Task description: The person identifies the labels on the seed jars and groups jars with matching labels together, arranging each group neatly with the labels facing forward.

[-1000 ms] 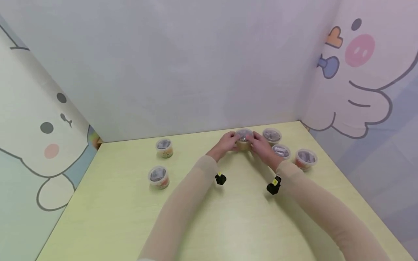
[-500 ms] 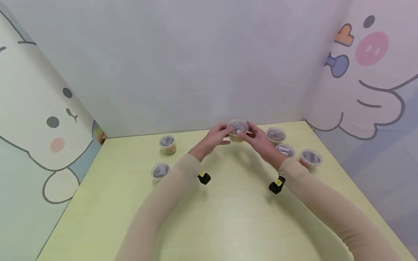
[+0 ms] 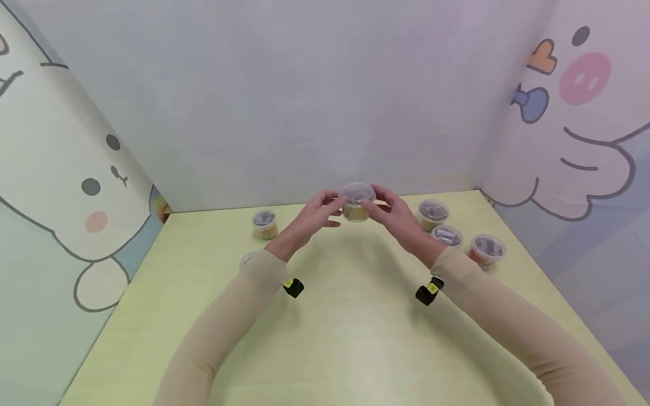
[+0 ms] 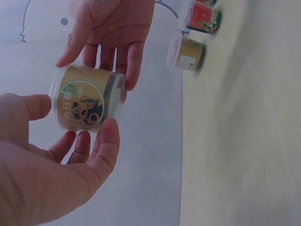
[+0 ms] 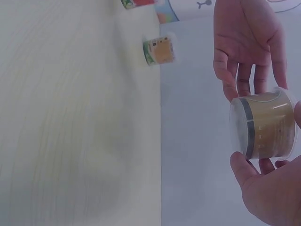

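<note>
Both hands hold a small clear plastic tub (image 3: 357, 211) with a lid, raised over the back of the table in the head view. My left hand (image 3: 311, 219) grips its left side, the thumb by the lid and lower fingers spread. On the opposite side my right hand (image 3: 400, 221) has its thumb and fingers curled round the tub. In the left wrist view, the tub (image 4: 82, 104) shows a brown label with a round printed picture and a dark band near its base. The right wrist view shows the plain brown side of this tub (image 5: 273, 125).
At the right stand three more lidded tubs: a back one (image 3: 433, 212), a middle one (image 3: 447, 237) and a red-labelled one (image 3: 487, 250). Leftward are a patterned tub (image 3: 265, 224) and another tub (image 3: 247, 259), partly behind the left sleeve. A pale wall (image 3: 304, 113) backs the table (image 3: 350, 338).
Both hands have lifted the tub off the back of the table and carried it leftward, away from the right-hand tubs. The left sleeve now covers most of the nearer left tub.
</note>
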### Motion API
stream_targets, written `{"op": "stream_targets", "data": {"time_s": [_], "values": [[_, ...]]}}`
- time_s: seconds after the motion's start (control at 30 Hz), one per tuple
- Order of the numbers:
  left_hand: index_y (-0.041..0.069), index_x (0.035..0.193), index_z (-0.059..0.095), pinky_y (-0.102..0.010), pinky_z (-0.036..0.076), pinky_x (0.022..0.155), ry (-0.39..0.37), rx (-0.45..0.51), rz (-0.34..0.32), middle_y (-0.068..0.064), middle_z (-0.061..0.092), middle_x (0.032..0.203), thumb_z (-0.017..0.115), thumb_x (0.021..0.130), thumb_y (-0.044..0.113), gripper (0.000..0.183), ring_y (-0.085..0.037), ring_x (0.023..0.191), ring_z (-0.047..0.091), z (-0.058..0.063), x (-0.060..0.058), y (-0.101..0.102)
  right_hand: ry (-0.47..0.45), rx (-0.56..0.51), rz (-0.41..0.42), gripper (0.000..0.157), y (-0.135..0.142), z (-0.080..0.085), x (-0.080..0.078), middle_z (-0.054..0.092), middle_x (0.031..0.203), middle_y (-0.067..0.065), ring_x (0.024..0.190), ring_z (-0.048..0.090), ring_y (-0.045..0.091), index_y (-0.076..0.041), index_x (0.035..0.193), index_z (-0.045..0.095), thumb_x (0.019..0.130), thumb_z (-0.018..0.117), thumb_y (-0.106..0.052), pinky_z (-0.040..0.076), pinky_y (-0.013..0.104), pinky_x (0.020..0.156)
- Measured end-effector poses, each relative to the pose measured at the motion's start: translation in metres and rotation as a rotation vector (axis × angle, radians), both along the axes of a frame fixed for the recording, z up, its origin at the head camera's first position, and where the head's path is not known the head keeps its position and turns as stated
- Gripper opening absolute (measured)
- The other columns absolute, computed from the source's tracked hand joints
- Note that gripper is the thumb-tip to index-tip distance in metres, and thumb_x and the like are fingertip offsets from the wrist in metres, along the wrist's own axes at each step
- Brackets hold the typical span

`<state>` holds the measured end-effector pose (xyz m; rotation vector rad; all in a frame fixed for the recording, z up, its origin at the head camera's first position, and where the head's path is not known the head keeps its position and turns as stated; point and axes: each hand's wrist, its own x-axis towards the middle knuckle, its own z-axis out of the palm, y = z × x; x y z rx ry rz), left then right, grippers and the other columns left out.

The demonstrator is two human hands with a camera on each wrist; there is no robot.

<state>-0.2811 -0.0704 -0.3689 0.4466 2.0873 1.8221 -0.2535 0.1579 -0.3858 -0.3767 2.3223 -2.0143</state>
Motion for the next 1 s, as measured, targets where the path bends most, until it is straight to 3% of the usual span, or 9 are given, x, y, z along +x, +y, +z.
{"op": "stream_targets", "data": {"time_s": [0.4,0.7,1.0], "values": [[0.007,0.142,0.045,-0.045,0.053,0.098,-0.001,0.008,-0.005,-0.014,0.051,0.131,0.054,0.107,0.035,0.046,-0.042,0.127,0.050,-0.008,0.010,-0.027,-0.042,-0.042,0.060,0.066,-0.020,-0.002,0.002,0.045,0.146,0.009,0.129,0.054,0.029,-0.011,0.156,0.038,0.101,0.065,-0.035,0.046,0.047,0.107],[0.005,0.143,0.043,-0.045,0.052,0.099,-0.001,0.032,-0.009,-0.014,0.049,0.136,0.050,0.108,0.035,0.047,-0.032,0.122,0.054,-0.012,0.013,-0.039,-0.103,-0.115,0.067,0.065,-0.032,-0.004,0.002,0.044,0.145,0.014,0.135,0.048,0.031,-0.008,0.156,0.038,0.102,0.063,-0.033,0.046,0.046,0.106],[0.005,0.142,0.044,-0.044,0.052,0.100,-0.004,0.058,-0.018,-0.013,0.049,0.138,0.049,0.108,0.040,0.050,-0.033,0.122,0.053,-0.015,0.012,-0.047,-0.130,-0.169,0.081,0.060,-0.038,-0.003,0.002,0.044,0.146,0.016,0.135,0.047,0.031,-0.004,0.155,0.038,0.104,0.060,-0.029,0.048,0.044,0.105]]}}
